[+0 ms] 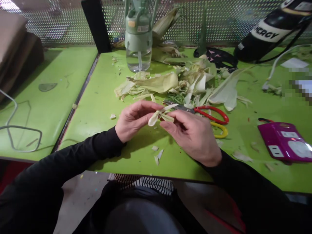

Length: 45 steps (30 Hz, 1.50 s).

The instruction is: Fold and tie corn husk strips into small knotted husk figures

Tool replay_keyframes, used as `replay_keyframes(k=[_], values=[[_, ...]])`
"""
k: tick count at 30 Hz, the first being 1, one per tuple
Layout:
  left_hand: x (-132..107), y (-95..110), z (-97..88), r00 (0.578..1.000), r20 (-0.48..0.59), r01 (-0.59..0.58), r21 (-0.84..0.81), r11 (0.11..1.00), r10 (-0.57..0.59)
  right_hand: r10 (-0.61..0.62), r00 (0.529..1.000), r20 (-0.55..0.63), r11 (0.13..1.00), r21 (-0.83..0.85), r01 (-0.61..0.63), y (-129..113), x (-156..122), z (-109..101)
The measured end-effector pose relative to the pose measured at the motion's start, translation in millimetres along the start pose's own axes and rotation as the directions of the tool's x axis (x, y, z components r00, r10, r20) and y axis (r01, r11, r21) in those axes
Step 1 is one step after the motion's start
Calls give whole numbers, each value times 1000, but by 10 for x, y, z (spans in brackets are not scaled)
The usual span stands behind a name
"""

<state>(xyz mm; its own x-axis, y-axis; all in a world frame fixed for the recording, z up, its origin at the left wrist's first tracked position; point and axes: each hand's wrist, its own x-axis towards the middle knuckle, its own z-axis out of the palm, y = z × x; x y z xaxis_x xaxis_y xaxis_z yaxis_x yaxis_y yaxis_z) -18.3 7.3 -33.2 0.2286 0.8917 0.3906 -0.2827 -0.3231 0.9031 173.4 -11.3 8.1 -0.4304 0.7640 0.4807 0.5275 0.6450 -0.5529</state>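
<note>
Between my hands is a small flower-like piece of pale corn husk (154, 119), its petals spreading from a gathered middle. My left hand (136, 117) pinches it from the left, with thumb and fingers closed. From the right, my right hand (195, 133) grips one of its petals between thumb and forefinger. Just behind my right hand lie scissors (211, 113) with one red and one yellow handle, their blades partly hidden. A heap of loose corn husks (165, 83) spreads across the green table beyond my hands.
A green water bottle (138, 42) stands behind the husks, against a perforated metal screen (187, 22). At the right are a purple socket block (285, 143) and a black bottle (265, 35). Husk scraps (158, 156) lie near the table's front edge. A white cable (21, 149) loops at left.
</note>
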Motion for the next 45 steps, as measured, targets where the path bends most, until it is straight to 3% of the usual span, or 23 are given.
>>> replay_keyframes(k=[7, 18, 22, 25, 28, 30, 32, 35, 41, 45], values=[[-22, 84, -33, 974, 187, -161, 177, 971, 128, -117, 992, 34, 990, -77, 120, -54, -43, 26], [-24, 211, -28, 967, 253, -77, 144, 987, 39, -242, 970, 1, 954, -184, 238, -114, -116, 0], [54, 159, -60, 970, 235, 25, 127, 992, -55, -258, 966, -26, 951, -181, 249, -48, -85, 58], [131, 75, -59, 961, 163, 222, 37, 974, -225, -164, 984, -63, 980, -126, 155, 59, -16, 84], [166, 28, -25, 904, 106, 427, -162, 889, -415, -50, 983, -178, 993, -116, 30, 163, 58, 69], [161, 35, 6, 863, 81, 498, -293, 816, -498, -27, 975, -220, 992, -127, -1, 206, 87, 59], [147, 61, 31, 837, 83, 531, -363, 765, -541, -11, 986, -165, 996, -95, -5, 224, 94, 66], [132, 84, 55, 833, 128, 547, -344, 763, -539, 60, 996, -64, 998, 17, -59, 209, 79, 101], [109, -3, 58, 888, 193, 454, -223, 863, -417, 217, 973, -80, 959, 204, -197, 151, 80, 112], [67, -44, 58, 918, 216, 362, -117, 925, -332, 367, 924, 105, 838, 395, -377, 201, 108, 105]])
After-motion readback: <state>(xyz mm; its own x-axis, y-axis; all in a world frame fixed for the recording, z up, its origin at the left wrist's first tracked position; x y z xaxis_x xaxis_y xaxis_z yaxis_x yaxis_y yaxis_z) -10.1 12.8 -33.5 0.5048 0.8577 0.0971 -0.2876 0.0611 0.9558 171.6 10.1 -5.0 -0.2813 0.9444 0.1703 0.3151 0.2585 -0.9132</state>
